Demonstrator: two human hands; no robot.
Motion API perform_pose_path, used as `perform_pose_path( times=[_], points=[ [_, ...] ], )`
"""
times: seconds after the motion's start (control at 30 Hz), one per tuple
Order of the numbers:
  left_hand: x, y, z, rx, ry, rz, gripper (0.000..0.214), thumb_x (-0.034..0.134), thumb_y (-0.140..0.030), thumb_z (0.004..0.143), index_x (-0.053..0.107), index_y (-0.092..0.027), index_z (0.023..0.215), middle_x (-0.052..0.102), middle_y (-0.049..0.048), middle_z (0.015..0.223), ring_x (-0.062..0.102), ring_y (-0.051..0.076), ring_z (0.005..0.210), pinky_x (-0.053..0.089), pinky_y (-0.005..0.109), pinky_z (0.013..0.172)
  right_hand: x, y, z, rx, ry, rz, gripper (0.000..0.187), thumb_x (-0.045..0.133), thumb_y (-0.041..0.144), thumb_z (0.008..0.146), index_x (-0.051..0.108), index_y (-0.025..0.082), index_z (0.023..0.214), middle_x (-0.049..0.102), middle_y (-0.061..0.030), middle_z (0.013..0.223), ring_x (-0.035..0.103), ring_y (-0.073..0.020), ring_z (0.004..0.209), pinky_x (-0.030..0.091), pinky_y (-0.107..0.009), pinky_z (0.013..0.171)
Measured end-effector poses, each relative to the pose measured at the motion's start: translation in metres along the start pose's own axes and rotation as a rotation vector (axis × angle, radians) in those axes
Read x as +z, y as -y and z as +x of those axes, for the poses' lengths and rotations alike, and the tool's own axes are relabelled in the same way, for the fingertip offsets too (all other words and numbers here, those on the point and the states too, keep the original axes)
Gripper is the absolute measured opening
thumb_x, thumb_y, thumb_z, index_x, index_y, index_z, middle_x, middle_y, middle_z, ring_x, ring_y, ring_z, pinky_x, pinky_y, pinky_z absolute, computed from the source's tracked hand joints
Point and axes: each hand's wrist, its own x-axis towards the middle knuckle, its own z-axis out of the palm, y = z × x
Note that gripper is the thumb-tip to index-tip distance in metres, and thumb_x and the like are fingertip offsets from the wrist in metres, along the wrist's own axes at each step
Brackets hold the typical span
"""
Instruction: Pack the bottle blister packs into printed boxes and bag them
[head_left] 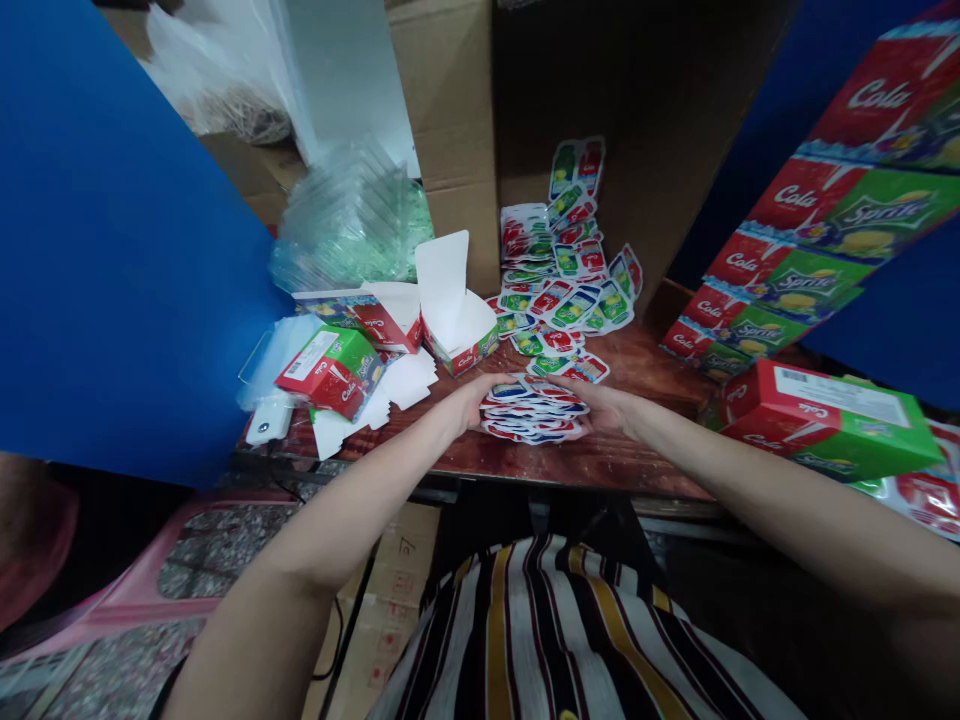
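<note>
Striped shirt (555,630) nearest camera, bottom centre of frame. Stack of flat packets (532,408) at frame centre, by front edge of worktop (637,375). Left hand (472,402) and right hand (604,406) at its opposite ends; grip full, stack held between them. Probably light, thin, slippery, apt to fan out; best held by both ends, pressure even. Loose packets (564,303) heaped above centre; open carton (459,335) to their left.

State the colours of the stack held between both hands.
The stack shows mainly white and red, with some blue; best in the head view.
</note>
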Motion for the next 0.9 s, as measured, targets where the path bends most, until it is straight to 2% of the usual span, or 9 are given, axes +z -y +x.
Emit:
perform_pose_path(
  times=[0.13, 0.33, 0.53, 0.67, 0.73, 0.8, 0.9],
  points=[
    [0.000, 0.000, 0.001, -0.007, 0.008, -0.002, 0.028, 0.063, -0.038, 0.073, 0.065, -0.014, 0.087, 0.073, 0.0095, 0.069, 0.070, 0.027, 0.062, 0.058, 0.045, 0.062, 0.001, 0.001, -0.001, 0.104, -0.019, 0.065, 0.040, 0.050, 0.053, 0.090, 0.059, 0.017, 0.104, 0.071, -0.0084, 0.078, 0.069, -0.0225, 0.066, 0.060, -0.048, 0.061],
    [0.003, 0.001, -0.003, 0.012, -0.015, 0.014, 0.029, 0.063, -0.039, 0.074, 0.066, -0.014, 0.087, 0.073, 0.0096, 0.068, 0.069, 0.027, 0.062, 0.058, 0.044, 0.060, 0.002, 0.001, -0.003, 0.102, -0.010, 0.086, 0.042, 0.050, 0.055, 0.089, 0.060, 0.017, 0.102, 0.071, -0.0064, 0.073, 0.069, -0.0225, 0.063, 0.060, -0.047, 0.058],
    [0.003, 0.003, -0.003, 0.046, -0.007, 0.025, 0.027, 0.060, -0.038, 0.076, 0.065, -0.013, 0.084, 0.072, 0.0091, 0.067, 0.069, 0.026, 0.061, 0.058, 0.045, 0.062, -0.002, -0.003, 0.000, 0.060, -0.005, 0.082, 0.046, 0.064, 0.055, 0.079, 0.062, 0.016, 0.102, 0.073, -0.0074, 0.075, 0.069, -0.0222, 0.064, 0.061, -0.043, 0.057],
    [0.007, 0.007, -0.005, 0.267, -0.046, 0.123, 0.030, 0.069, -0.039, 0.070, 0.065, -0.012, 0.083, 0.073, 0.0121, 0.071, 0.070, 0.030, 0.066, 0.057, 0.049, 0.067, -0.001, -0.009, 0.002, -0.012, -0.044, 0.037, 0.044, 0.067, 0.053, 0.077, 0.063, 0.017, 0.102, 0.074, -0.0074, 0.079, 0.069, -0.0224, 0.066, 0.061, -0.044, 0.062],
    [0.011, 0.011, -0.011, 0.399, -0.072, 0.135, 0.035, 0.072, -0.038, 0.068, 0.065, -0.012, 0.091, 0.073, 0.0125, 0.080, 0.070, 0.029, 0.076, 0.056, 0.047, 0.075, 0.001, -0.012, -0.001, -0.159, -0.032, -0.008, 0.043, 0.068, 0.051, 0.076, 0.063, 0.017, 0.103, 0.074, -0.0082, 0.087, 0.070, -0.0236, 0.073, 0.060, -0.045, 0.071],
    [0.012, 0.016, -0.019, 0.587, -0.091, 0.133, 0.046, 0.076, -0.036, 0.067, 0.061, -0.015, 0.105, 0.072, 0.0101, 0.099, 0.068, 0.026, 0.094, 0.052, 0.040, 0.087, 0.000, -0.014, -0.007, -0.437, -0.042, -0.111, 0.044, 0.069, 0.049, 0.076, 0.063, 0.018, 0.107, 0.073, -0.0086, 0.099, 0.069, -0.0243, 0.086, 0.056, -0.044, 0.084],
    [0.007, 0.033, -0.027, 1.077, -0.139, 0.296, 0.074, 0.084, -0.030, 0.059, 0.049, -0.020, 0.124, 0.062, 0.0084, 0.122, 0.058, 0.024, 0.115, 0.043, 0.035, 0.101, -0.007, -0.022, -0.014, -0.918, -0.157, -0.396, 0.059, 0.077, 0.043, 0.069, 0.058, 0.019, 0.119, 0.066, -0.0093, 0.118, 0.062, -0.0264, 0.107, 0.046, -0.045, 0.100]
  ],
)
